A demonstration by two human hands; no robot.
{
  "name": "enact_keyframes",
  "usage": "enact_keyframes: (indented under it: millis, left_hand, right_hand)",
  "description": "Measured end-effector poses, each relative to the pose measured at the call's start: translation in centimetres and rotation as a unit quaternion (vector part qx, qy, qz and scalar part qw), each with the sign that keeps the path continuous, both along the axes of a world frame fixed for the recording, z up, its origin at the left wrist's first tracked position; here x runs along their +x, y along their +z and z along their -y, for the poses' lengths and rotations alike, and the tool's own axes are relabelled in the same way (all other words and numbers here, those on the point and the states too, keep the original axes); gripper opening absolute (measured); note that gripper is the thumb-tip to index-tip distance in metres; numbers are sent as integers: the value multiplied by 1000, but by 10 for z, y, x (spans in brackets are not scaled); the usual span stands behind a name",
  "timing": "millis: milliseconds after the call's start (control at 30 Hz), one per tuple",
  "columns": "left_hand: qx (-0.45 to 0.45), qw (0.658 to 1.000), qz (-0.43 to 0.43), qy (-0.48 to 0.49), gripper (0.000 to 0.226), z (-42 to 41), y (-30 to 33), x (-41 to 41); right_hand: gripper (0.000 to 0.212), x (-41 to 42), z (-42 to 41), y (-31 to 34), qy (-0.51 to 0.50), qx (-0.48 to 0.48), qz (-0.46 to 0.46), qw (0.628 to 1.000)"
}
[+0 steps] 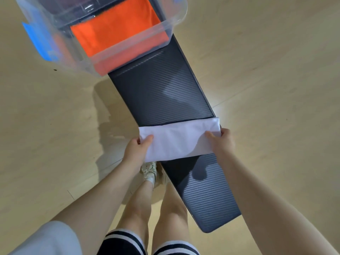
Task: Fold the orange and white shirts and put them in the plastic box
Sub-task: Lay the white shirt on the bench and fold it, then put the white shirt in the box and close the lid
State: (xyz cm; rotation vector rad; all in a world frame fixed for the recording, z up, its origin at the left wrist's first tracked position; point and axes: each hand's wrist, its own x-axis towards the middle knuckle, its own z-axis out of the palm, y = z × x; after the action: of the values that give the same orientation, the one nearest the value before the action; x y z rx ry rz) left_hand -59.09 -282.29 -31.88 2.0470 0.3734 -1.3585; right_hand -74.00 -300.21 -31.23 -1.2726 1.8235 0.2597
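Observation:
A folded white shirt lies as a flat rectangle across the dark narrow table, a little above its surface or on it; I cannot tell which. My left hand grips the shirt's left end and my right hand grips its right end. At the far end of the table stands the clear plastic box. A folded orange shirt lies flat inside it.
Pale wooden floor surrounds the table on both sides. The box has blue handle clips on its left side. My legs and a white shoe stand at the table's left edge, below the shirt.

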Motion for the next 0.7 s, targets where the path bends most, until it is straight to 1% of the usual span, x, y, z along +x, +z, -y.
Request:
enact_keyframes:
  millis: [67,100,133,233,267,333,400,533,600,700]
  left_hand:
    - [-10,998,-47,40,44,2,6,5]
    - [-24,996,-59,57,40,4,11,7]
    - [-36,997,-52,54,37,6,19,10]
    - [-58,998,17,-2,33,15,53,21]
    - [-66,997,27,-10,33,18,67,27]
    - [-99,994,45,1,33,26,100,43]
    - [-132,987,90,17,30,37,136,60]
    - [-196,964,170,57,14,55,196,101]
    - [-198,960,188,66,10,58,210,128]
    - [-178,961,204,61,3,61,219,170]
  right_hand:
    - [20,2,0,3,-18,43,21,999]
    - [19,3,1,6,-19,64,31,997]
    - [20,4,2,9,-19,76,39,996]
    - [21,15,14,34,-25,83,85,993]
    - [20,21,19,46,-16,83,101,991]
    - [21,39,33,76,18,74,133,988]
    - [19,59,48,109,52,53,170,983]
    - [11,111,80,165,67,25,269,961]
    - [12,145,93,180,79,13,289,954]
    - [9,198,101,190,108,-16,283,953]
